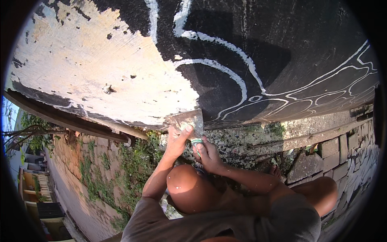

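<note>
A wide metal scraper (184, 118) is pressed with its blade edge against the painted wall (250, 36), at the lower border of a pale stripped patch (113, 68). My left hand (177, 140) grips the blade from the left, its thumb lying on the flat metal. Wrapped round the green-banded handle (196, 142) is my right hand (210, 156), just below and to the right. Black paint with white curved outlines covers the wall right of the patch. The blade's far edge meets the ragged border of the black paint.
Below the wall runs a rough stone ledge (242, 141). Weeds (137, 165) grow along the brick paving (94, 173) at left. Broken slabs (310, 163) lie at right. A dark curved rail (64, 117) follows the wall's lower left. My bent knee (185, 183) is close under my hands.
</note>
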Demonstrator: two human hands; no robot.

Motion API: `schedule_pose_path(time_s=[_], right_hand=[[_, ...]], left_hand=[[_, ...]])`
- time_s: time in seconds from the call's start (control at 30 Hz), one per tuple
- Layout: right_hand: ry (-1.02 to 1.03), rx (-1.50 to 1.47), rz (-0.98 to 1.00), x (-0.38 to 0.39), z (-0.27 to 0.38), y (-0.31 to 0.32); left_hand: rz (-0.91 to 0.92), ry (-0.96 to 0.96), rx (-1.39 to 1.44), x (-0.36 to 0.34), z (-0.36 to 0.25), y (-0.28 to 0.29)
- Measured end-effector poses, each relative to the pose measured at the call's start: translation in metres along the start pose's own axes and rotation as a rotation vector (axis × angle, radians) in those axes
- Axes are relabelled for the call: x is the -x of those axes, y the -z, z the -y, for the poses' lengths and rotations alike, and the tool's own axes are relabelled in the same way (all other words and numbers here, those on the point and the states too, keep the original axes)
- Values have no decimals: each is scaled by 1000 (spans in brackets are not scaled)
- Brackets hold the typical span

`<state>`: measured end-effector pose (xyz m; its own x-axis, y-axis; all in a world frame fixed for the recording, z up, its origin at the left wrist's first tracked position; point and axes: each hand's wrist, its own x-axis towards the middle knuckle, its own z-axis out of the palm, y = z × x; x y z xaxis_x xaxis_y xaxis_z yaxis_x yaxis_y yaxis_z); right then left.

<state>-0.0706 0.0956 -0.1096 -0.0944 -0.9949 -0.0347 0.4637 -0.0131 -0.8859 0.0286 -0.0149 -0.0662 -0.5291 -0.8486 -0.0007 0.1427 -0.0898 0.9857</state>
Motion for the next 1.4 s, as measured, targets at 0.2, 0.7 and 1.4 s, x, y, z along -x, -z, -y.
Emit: schedule_pose_path(time_s=[0.2, 0.7, 1.4], right_hand=[[6, -46, 89, 1, 20, -14], [87, 133, 43, -8, 19, -4], [-64, -223, 180, 5, 85, -23]], left_hand=[[-112, -54, 49, 11, -20, -9], [-66, -129, 151, -1, -11, -11], [-61, -135, 115, -1, -75, -34]])
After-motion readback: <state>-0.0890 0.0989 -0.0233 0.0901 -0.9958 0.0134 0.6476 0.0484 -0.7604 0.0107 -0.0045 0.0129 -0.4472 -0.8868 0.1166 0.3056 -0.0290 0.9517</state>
